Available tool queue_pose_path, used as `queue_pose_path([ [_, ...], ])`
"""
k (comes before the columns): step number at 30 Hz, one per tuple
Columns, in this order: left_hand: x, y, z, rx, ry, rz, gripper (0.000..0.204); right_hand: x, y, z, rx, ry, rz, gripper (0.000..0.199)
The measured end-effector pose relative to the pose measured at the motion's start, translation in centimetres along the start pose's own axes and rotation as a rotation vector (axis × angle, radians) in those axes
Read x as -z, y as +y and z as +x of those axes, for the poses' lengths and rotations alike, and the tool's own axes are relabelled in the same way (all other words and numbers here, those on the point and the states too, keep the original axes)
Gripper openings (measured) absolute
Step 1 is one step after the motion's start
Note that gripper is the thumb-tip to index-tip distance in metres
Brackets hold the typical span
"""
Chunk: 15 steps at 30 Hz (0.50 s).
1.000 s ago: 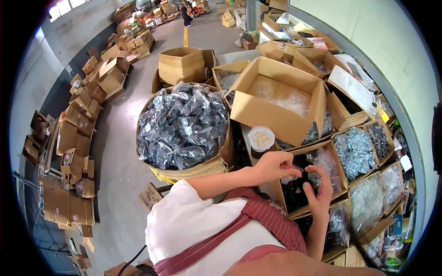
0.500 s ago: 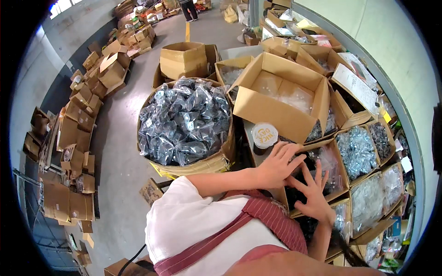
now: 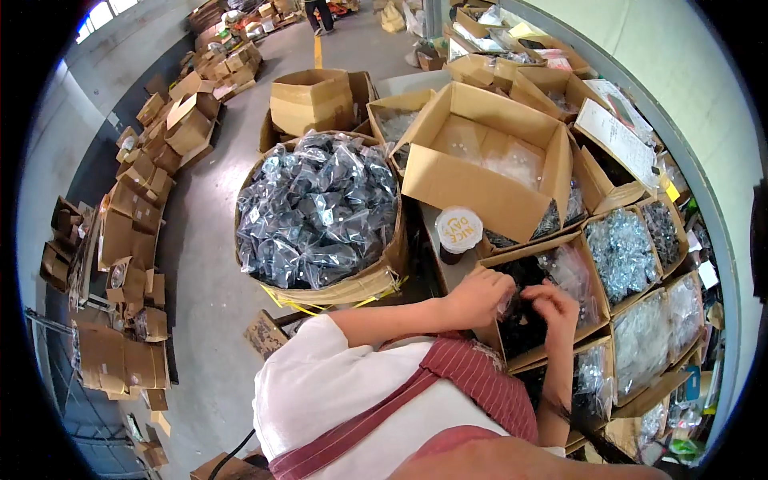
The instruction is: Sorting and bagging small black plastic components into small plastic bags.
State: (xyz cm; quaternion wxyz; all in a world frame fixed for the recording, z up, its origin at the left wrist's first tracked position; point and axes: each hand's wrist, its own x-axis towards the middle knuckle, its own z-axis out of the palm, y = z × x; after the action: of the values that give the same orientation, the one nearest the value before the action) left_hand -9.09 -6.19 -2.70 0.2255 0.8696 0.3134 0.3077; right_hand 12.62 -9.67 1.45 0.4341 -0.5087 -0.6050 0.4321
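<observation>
My left hand (image 3: 481,297) is closed with its fingers curled, at the near left edge of a cardboard box (image 3: 594,290). A bit of clear plastic, seemingly a small bag, shows at its fingertips; most of it is hidden. Over the same box, to the right, is my right hand (image 3: 555,309), its fingers half bent and apart, with nothing visible in them. Below and between the hands lie black pieces (image 3: 524,324), too dark to make out singly. Clear plastic bags (image 3: 570,272) lie in the far right part of this box.
A lidded drink cup (image 3: 459,232) stands just beyond my left hand. Left of it is a big carton (image 3: 384,276) heaped with bagged dark items (image 3: 320,212). A large open box (image 3: 480,172) rises behind. More boxes of bagged parts (image 3: 620,260) crowd the right; a person (image 3: 318,14) stands far off.
My hands were together with the right fingers spread; now they are apart. The left has curled and shows clear plastic, while the right has moved slightly right and its fingers have bent.
</observation>
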Motion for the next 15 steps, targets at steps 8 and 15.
queue_pose_path([
  [8,-0.4,0.3,-0.1,0.127,-0.03,-0.269,0.033,-0.3,14.0,0.1,-0.296,-0.172,-0.703,0.056],
  [15,-1.0,0.4,-0.4,0.112,-0.028,-0.336,0.027,-1.4,12.1,-2.8,-0.208,-0.402,-0.796,0.046],
])
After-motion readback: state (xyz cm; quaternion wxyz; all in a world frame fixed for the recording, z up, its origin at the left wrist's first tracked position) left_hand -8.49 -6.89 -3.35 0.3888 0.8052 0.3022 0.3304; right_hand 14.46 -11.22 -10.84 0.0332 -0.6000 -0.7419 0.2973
